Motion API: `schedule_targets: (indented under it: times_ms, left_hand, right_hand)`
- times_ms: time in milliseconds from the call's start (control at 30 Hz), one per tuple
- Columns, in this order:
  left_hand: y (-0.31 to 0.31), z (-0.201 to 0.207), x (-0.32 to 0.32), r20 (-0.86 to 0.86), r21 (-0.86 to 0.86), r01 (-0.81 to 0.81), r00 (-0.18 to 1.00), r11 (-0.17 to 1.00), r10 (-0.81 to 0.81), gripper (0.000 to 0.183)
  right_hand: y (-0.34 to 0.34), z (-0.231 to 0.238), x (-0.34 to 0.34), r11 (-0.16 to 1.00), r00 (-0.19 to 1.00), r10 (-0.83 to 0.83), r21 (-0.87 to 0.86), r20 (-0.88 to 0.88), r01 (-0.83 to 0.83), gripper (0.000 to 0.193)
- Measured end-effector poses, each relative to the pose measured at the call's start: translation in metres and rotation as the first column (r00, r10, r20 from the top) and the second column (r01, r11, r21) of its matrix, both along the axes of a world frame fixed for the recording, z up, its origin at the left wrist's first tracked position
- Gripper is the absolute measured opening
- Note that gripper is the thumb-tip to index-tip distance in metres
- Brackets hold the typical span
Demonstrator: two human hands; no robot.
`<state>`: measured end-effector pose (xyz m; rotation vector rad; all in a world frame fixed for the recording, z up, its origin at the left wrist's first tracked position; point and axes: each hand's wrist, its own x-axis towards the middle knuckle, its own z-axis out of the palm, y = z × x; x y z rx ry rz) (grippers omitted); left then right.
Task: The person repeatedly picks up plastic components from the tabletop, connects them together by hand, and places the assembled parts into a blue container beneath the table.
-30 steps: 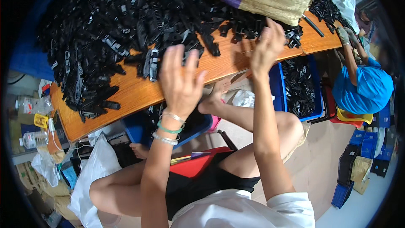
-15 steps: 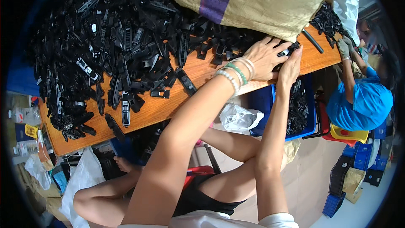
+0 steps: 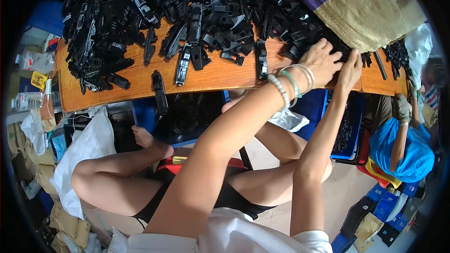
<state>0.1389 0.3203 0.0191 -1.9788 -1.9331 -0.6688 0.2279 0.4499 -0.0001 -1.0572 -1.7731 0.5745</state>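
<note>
My left hand (image 3: 320, 68), with several bracelets on its wrist, reaches over the table's front edge beside the pile of black plastic parts (image 3: 197, 18). Its fingers are bent and spread apart, their tips among dark parts. Close on its right, my right hand (image 3: 349, 71) is held edge-on with fingers stretched out. Its fingertips are at the lower edge of a tan woven sack (image 3: 375, 23). Dark parts lie between the two hands, but I cannot make out single pieces there. No held part shows in either hand.
The wooden table (image 3: 131, 82) carries the heap. Below its edge stand a blue bin (image 3: 355, 133) of black parts at right and another blue bin (image 3: 141, 121) at left. A co-worker in a blue shirt (image 3: 405, 147) with gloved hands is at far right. A black rod (image 3: 380, 65) lies beyond the sack.
The view has shifted, so table and sack sit differently. My hands remain side by side near the sack's edge. My left fingers are more bent, and the silvery piece near them no longer shows.
</note>
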Motion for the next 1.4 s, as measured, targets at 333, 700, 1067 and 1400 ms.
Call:
schedule_targets:
  times_ms: [333,700,1067,1400]
  left_hand:
    - [-0.05,-0.006,-0.022,0.032,0.134,-0.048,0.999,0.99,0.044,0.024]
    - [-0.104,0.021,-0.008,0.156,0.291,-0.178,0.978,0.94,0.137,0.025]
    - [-0.319,0.007,-0.039,0.221,-0.034,-0.518,0.83,0.855,0.512,0.051]
    - [-0.307,-0.002,-0.051,0.274,-0.033,-0.478,0.84,0.878,0.467,0.053]
  right_hand:
    - [-0.061,0.001,-0.027,0.984,0.972,-0.092,0.172,0.216,0.055,0.036]
    - [-0.085,-0.007,-0.039,0.974,0.992,-0.052,0.226,0.115,0.024,0.035]
    - [-0.098,-0.001,-0.037,0.964,0.982,-0.137,0.247,0.133,0.101,0.029]
    - [-0.041,-0.011,0.036,0.892,0.903,-0.381,0.335,0.197,0.304,0.036]
